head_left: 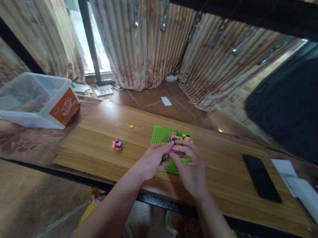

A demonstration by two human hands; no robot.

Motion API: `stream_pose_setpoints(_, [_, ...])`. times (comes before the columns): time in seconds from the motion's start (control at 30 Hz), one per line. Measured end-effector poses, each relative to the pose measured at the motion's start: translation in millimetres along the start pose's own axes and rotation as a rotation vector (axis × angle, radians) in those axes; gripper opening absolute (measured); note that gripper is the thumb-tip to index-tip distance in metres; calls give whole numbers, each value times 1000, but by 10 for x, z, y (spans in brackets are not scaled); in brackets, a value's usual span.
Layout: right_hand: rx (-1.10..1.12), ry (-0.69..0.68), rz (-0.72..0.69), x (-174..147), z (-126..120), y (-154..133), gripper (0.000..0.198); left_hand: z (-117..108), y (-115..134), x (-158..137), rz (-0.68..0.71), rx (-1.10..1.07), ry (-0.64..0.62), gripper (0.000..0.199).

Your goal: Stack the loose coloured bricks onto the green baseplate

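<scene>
A green studded baseplate [159,133] lies on the wooden table, with a low structure of multicoloured toy bricks [183,136] built on its right part. Over the plate's front half my two hands meet. My left hand [153,160] is closed around several small bricks [165,156], dark green and orange among them. My right hand [191,164] has its fingers bent over the near side of the structure, thumb and fingertips close to the left fingertips. A purple piece shows between the hands; what the right fingers grip is hidden.
Left of the plate lie a small heap of bricks [117,144] and a single yellow brick [131,126]. A clear plastic bin [27,118] with an orange label stands at the far left. A black phone [261,178] and a white sheet [283,171] lie to the right.
</scene>
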State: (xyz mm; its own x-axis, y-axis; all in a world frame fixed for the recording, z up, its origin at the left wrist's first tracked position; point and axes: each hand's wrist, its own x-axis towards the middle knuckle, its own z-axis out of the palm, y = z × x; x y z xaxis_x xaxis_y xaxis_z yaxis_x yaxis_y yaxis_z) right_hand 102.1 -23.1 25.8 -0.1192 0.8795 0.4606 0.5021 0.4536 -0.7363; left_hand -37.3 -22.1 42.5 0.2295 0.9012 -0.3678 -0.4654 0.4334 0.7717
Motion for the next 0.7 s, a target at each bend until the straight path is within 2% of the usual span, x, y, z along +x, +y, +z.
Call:
stream_pose_setpoints(0.17, [23,52,35,12,-40,24,11,-17,3,11,30,25,-66,37])
stream_pose_setpoints(0.43, [27,10,31,6,-66,71,13,-57,10,0,13,33,-130,37])
stream_pose_setpoints(0.7, [154,-22,27,24,-127,36,7,-91,27,-12,-35,6,-200,41])
